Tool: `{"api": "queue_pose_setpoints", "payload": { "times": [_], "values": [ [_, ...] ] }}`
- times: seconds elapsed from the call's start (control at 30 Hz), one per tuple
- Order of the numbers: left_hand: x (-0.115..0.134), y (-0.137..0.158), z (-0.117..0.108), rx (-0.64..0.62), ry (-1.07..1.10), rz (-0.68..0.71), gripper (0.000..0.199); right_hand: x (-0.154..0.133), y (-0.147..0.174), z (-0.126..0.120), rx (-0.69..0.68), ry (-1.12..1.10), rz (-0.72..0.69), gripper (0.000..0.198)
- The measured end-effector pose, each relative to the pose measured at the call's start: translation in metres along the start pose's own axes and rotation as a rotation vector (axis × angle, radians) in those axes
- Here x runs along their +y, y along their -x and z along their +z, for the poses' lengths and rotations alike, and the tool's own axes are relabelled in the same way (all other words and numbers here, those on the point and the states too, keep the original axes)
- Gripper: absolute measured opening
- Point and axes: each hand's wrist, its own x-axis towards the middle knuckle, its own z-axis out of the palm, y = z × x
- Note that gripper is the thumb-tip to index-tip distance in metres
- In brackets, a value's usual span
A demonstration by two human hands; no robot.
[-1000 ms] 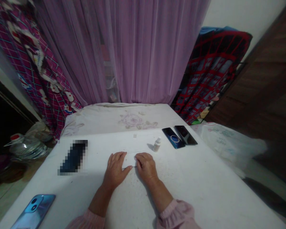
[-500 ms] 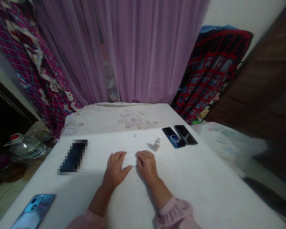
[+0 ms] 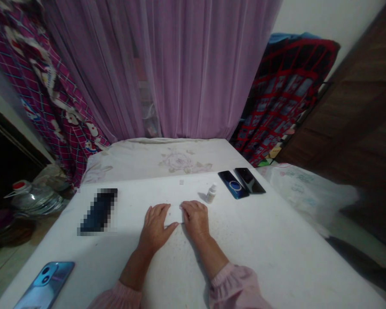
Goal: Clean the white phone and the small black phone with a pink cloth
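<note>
Between my hands a thin, pale rectangular piece lies flat on the white-covered table; it almost blends into the cloth, and only its far edge and darker near edge stand out. My left hand grips its left end, with the thumb at the near edge and the fingers at the far edge. My right hand is closed, its fingertips bunched over the right end. Whatever those fingers pinch is too small or hidden. Just beyond my right hand stands a small white bottle. Tiny specks are scattered on the table around my wrists.
Two dark phones lie side by side at the back right. A blue phone lies face down at the front left, behind it a pixelated dark object. A water jug stands left of the table; purple curtains hang behind.
My right hand has shifted slightly to the left and away from me along the pale piece. My left hand stays in place.
</note>
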Motion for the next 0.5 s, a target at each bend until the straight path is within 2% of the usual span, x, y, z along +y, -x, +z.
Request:
{"api": "queue_pose_setpoints", "payload": {
  "times": [0.1, 0.33, 0.5],
  "values": [
    [0.000, 0.000, 0.000, -0.003, -0.003, 0.004, 0.051, -0.001, 0.005, -0.006, 0.004, 0.007, 0.003, 0.021],
    [0.003, -0.001, -0.002, -0.004, 0.003, -0.003, 0.051, -0.006, 0.014, -0.009, -0.029, -0.073, -0.103, 0.020],
    [0.000, -0.001, -0.002, -0.016, 0.002, -0.005, 0.052, 0.000, 0.010, -0.005, 0.022, -0.038, -0.050, 0.021]
  ]
}}
